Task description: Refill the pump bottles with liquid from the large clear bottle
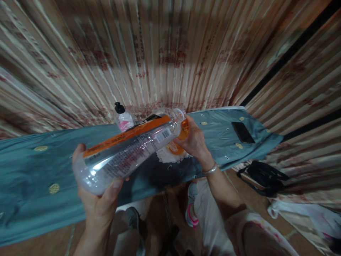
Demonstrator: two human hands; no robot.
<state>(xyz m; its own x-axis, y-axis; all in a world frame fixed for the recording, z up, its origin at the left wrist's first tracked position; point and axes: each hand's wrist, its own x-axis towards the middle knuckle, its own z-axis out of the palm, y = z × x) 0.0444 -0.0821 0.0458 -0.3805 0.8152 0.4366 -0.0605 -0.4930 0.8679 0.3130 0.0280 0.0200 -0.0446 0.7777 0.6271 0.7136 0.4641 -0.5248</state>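
Note:
A big clear plastic bottle (128,151) with an orange and grey label is tilted across the middle of the view. My left hand (98,199) is closed around its wide base, at the lower left. The bottle's mouth points up and to the right, over an orange see-through container (184,128). My right hand (195,138), with a silver bracelet on its wrist, wraps around this container. The bottle hides much of the container, and I cannot tell whether the two touch. Beneath them, crumpled white paper (162,156) lies on the cloth.
A teal cloth (53,170) covers the narrow table. Behind the bottle stands a white and pink bottle (124,119) with a black cap. A dark phone (243,132) lies at the right. Patterned curtains (170,53) hang behind, and a black bag (263,177) rests below right.

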